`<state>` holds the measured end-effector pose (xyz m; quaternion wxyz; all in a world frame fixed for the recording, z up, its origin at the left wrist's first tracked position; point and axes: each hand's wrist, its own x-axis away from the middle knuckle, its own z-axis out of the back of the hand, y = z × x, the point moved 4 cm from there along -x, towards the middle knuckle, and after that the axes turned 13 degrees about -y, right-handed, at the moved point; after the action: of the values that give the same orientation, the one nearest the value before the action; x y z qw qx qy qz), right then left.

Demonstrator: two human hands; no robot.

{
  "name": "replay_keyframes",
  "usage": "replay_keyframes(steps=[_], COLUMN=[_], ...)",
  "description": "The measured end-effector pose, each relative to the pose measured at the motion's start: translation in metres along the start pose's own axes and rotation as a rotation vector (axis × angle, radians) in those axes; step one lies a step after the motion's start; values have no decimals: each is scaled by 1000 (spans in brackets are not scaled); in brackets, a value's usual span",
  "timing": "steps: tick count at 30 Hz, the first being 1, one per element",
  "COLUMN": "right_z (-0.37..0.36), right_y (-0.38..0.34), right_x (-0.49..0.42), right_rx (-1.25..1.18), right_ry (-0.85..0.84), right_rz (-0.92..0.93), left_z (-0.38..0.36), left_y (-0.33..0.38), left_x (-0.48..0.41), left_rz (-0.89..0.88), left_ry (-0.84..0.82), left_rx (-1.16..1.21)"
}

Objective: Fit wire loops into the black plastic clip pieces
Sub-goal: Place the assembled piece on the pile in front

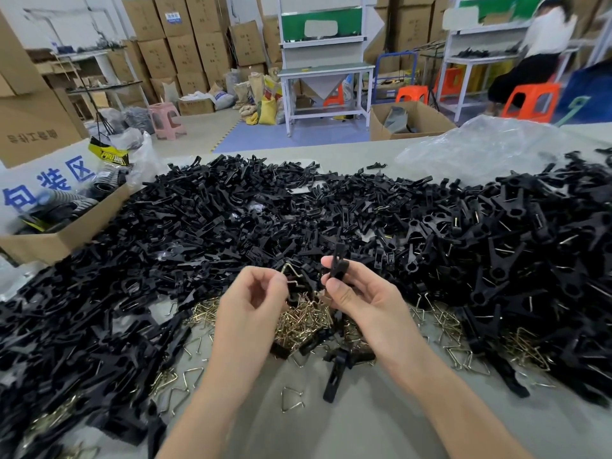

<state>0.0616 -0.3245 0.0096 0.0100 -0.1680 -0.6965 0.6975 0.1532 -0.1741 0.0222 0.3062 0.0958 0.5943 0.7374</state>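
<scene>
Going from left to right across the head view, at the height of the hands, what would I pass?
Open cardboard box → left hand → wire loop pinched in that hand → right hand holding a black clip piece → heap of forked black pieces.

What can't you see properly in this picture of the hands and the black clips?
Head view, the only one:
The wire loop: its lower end is hidden behind the left hand.
The black clip piece: its bottom is hidden inside the right hand.
The person at the back: blurred.
The cardboard box: cut off by the left edge.
</scene>
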Motion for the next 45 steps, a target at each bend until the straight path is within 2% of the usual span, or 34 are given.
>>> replay_keyframes(steps=[3,7,11,14,23,28,32,35,38,41,45], right_z=[-4,-12,-14,-12,-10,-8,-7,-8,-14,-16,-14], right_y=[0,6,1,-4,-4,-7,-6,-6,-10,-14,-16], right_x=[0,4,7,8,9,10,12,12,14,16,15], right_rx=[117,332,760,904,961,1024,1086,1067,1018,954,858], right_ry=[-73,-96,74,151,180,157,92,20,-48,-45,-28], right_rz=[-39,-49,82,167,201,199,227,279,340,349,316], left_z=[4,1,-1,-3,-12,-12,-14,-18,-20,-21,-20], left_y=[-1,3,9,14,10,6,6,6,0,-4,-6], left_x=[-2,0,2,3,5,4,6,6,6,8,8], left_rz=[57,69,35,8,35,79,100,144,198,245,246], left_ry=[35,12,4,1,-61,-161,-329,-420,-466,-539,-614], left_rx=[195,234,236,230,171,76,25,67,258,405,430])
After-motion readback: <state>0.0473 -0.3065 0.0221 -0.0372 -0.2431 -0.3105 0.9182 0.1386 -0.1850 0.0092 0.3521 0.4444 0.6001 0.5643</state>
